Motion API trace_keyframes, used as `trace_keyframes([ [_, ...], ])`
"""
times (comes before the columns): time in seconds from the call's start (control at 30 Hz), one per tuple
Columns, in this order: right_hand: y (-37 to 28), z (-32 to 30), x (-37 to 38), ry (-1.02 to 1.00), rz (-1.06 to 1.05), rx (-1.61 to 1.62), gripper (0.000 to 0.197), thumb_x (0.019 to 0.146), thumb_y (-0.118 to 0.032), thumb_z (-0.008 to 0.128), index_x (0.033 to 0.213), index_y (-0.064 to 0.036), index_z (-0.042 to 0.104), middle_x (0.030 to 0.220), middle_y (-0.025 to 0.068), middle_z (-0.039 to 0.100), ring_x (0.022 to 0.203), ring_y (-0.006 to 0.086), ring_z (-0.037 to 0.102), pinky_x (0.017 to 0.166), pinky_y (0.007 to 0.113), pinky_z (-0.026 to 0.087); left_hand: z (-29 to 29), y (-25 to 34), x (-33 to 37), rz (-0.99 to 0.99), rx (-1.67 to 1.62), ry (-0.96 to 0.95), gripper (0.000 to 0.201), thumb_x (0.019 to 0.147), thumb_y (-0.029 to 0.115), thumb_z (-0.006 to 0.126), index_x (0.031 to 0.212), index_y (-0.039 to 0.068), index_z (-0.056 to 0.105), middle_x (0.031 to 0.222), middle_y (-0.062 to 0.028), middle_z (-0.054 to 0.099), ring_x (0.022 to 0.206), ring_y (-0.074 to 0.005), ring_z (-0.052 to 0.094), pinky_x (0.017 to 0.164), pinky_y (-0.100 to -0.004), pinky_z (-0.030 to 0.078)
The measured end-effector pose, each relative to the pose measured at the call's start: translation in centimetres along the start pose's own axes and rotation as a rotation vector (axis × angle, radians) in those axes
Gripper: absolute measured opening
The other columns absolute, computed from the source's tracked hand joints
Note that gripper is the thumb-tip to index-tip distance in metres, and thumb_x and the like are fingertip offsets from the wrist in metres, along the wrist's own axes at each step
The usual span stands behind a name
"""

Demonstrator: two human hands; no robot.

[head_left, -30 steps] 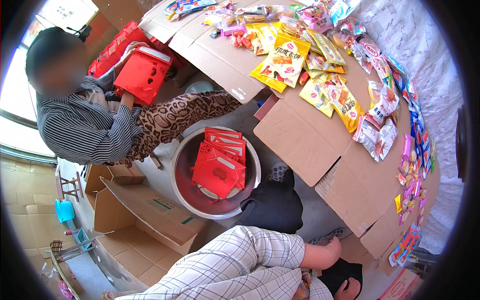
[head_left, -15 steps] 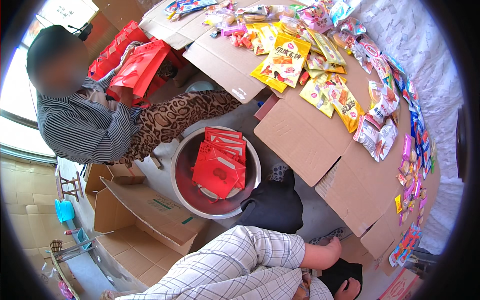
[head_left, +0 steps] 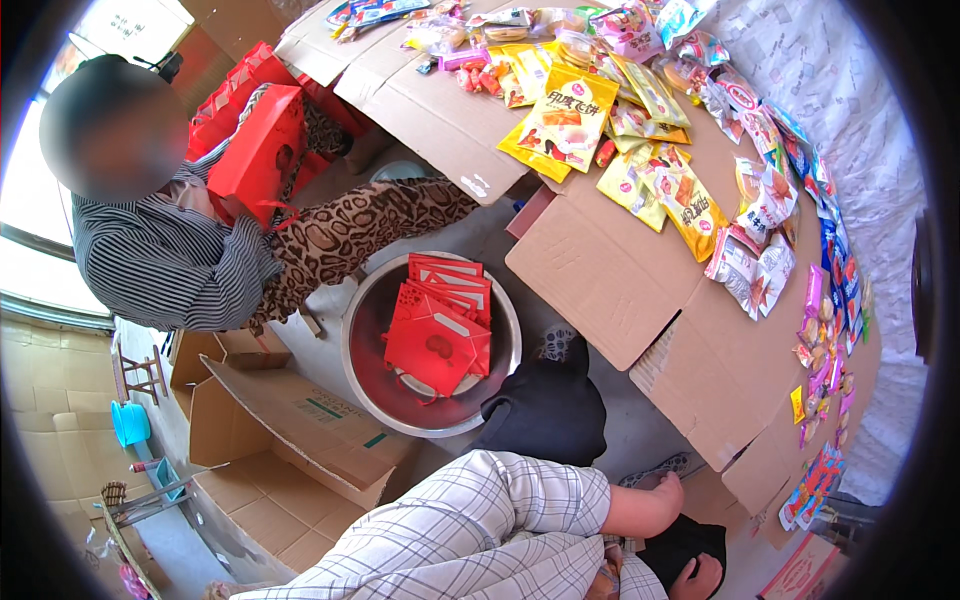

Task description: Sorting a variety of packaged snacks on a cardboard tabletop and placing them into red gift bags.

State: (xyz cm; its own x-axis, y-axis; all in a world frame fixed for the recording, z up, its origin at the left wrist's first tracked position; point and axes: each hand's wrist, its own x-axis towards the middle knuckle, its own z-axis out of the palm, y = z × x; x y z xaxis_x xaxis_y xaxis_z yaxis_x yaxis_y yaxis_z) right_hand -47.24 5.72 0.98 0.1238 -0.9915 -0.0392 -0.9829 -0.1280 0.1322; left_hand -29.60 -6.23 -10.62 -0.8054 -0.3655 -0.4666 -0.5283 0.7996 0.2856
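My left arm reaches in from the lower edge in a white checked sleeve (head_left: pixel 450 535). Bare skin (head_left: pixel 645 505) shows past its cuff; I cannot make out the left fingers. By the black cloth over my knee (head_left: pixel 680 545), my right hand (head_left: pixel 697 578) lies with a few loosely bent fingers in sight and nothing seen in them. Ahead, a steel basin (head_left: pixel 350 370) on the floor holds several flat red gift bags (head_left: pixel 430 345). Across from me, a seated person in a striped shirt (head_left: pixel 165 270) holds an opened red gift bag (head_left: pixel 255 160).
A cardboard-topped table (head_left: pixel 600 275) curves along the right. On it lie yellow snack packets (head_left: pixel 568 115), white packets (head_left: pixel 755 270) and small wrapped sweets (head_left: pixel 820 370). An open carton (head_left: pixel 270 500) stands left of my sleeve. Red bags (head_left: pixel 235 90) stand behind the other person.
The other person's red bag has moved left and now shows a boxy, opened shape instead of a flat one. My arms and the bags in the basin look unmoved.
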Motion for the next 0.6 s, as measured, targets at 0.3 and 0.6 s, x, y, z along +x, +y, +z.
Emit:
trace_keyframes([
  [0.3, 0.1, 0.2, 0.0, 0.04, -0.025, 0.007, 0.041, 0.105, -0.035, 0.056, 0.105, 0.0008, 0.077, 0.102, 0.0191, 0.075, 0.096, 0.0354, 0.07, 0.091, 0.047, 0.056, 3.1, 1.8, 4.4, -0.07, 0.035, -0.072, 0.065, 0.07, 0.05, 0.083, 0.122, 0.011, 0.077, 0.132, -0.012, 0.07, 0.124, -0.0304, 0.063, 0.104, -0.0472, 0.046],
  [0.6, 0.7, 0.6, -0.6, 0.027, -0.005, 0.024, 0.041, 0.106, -0.035, 0.056, 0.107, 0.0014, 0.075, 0.103, 0.0199, 0.074, 0.097, 0.0373, 0.069, 0.091, 0.048, 0.055, 0.8, 0.4, 1.4, 0.017, -0.004, -0.049, 0.05, 0.083, 0.03, 0.072, 0.123, 0.0, 0.074, 0.129, -0.0186, 0.07, 0.117, -0.0326, 0.065, 0.095, -0.045, 0.047],
])
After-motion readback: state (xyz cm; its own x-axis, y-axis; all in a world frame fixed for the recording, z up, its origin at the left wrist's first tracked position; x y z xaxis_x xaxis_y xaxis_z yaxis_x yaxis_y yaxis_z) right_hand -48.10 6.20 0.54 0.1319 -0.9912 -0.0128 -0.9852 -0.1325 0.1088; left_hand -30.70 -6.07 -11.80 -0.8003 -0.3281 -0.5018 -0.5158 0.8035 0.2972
